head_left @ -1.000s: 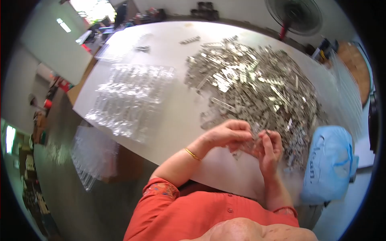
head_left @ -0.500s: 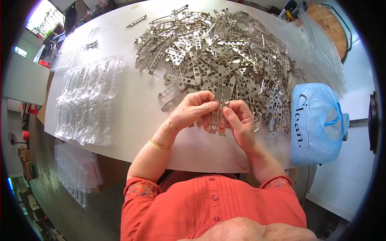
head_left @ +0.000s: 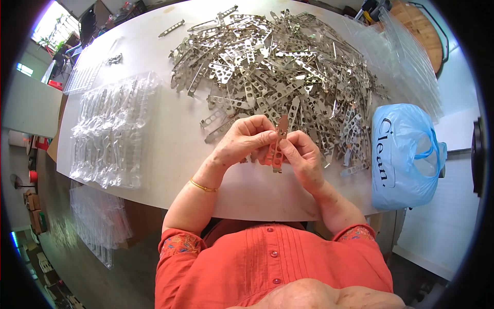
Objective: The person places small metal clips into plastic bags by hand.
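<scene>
Between my two hands stands a narrow metal strip [head_left: 278, 155] with a row of round holes, its rounded end pointing away from me and its face tinted by the red of the shirt. My left hand [head_left: 252, 138] pinches it from the left with thumb and fingers. From the other side my right hand [head_left: 302, 154] grips it too, thumb laid along its edge. Just past my fingertips spreads a large heap of similar perforated metal strips [head_left: 267, 67], piled loosely over one another.
Clear plastic trays [head_left: 110, 131] holding wrapped strips lie on the white table [head_left: 170, 154] at left. A blue plastic bag [head_left: 406, 159] stands at the right edge. Clear plastic sheets [head_left: 406, 67] lie behind it, and more clear trays [head_left: 100, 219] sit below the table at left.
Two strips held side by side a moment ago now show as one, the pieces brought together or overlapping. My hands have moved slightly closer to each other.
</scene>
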Tool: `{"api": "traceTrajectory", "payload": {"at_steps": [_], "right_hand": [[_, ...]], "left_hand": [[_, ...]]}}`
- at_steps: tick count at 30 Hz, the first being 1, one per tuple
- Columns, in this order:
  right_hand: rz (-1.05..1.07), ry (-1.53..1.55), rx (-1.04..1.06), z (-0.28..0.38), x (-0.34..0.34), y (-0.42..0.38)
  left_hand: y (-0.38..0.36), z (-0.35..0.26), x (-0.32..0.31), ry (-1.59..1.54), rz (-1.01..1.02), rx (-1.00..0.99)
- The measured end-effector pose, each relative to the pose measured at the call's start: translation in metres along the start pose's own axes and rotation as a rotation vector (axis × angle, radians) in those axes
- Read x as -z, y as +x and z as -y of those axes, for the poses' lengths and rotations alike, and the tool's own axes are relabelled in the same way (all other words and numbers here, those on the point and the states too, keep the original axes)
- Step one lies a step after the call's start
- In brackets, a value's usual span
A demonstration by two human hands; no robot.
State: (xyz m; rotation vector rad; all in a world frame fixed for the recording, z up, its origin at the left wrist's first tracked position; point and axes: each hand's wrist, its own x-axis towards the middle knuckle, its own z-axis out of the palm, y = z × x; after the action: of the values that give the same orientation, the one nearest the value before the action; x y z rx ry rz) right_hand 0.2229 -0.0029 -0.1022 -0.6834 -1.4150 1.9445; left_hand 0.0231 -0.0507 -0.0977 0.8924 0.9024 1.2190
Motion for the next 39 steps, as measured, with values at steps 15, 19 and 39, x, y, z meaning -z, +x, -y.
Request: {"api": "traceTrajectory", "payload": {"at_steps": [15, 19, 39], "right_hand": [[0.090, -0.203, 0.090, -0.003, -0.001, 0.002], [0.151, -0.210, 0.070, -0.003, 0.004, 0.003], [-0.034, -0.119, 0.123, 0.007, -0.001, -0.001]], "left_hand": [[0.000, 0.003, 0.002, 0.000, 0.040, -0.006], [-0.001, 0.002, 0.003, -0.006, 0.057, 0.021], [0.000, 0.004, -0.005, 0.112, 0.144, 0.044]]}}
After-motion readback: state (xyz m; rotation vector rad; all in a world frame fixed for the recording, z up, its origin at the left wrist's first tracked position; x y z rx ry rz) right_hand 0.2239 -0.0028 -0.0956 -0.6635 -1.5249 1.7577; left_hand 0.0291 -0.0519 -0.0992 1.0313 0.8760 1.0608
